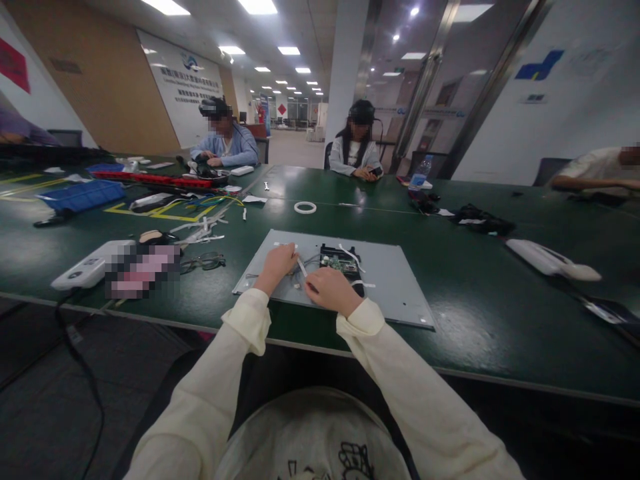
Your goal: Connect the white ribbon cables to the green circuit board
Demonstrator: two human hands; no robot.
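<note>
A flat grey metal panel [395, 280] lies on the table in front of me. On it sits a black bracket [354, 252] with a green circuit board [333, 262], and thin grey wires [313, 259] run out beside it. My left hand [277, 267] is closed over the panel's left half, its fingers pinched on a short white strip of tape [302, 268]. My right hand [333, 291] is closed at the strip's lower end, in front of the circuit board. Other white tape pieces [369, 285] stick to the bracket. My fingers partly hide the strip's ends.
A roll of white tape [305, 208] lies beyond the panel. To the left are eyeglasses [204, 262], a white power strip [93, 263], tape scraps [205, 230] and a blue tray [83, 197]. At right lies a white handheld device [550, 259]. Other people sit around the table.
</note>
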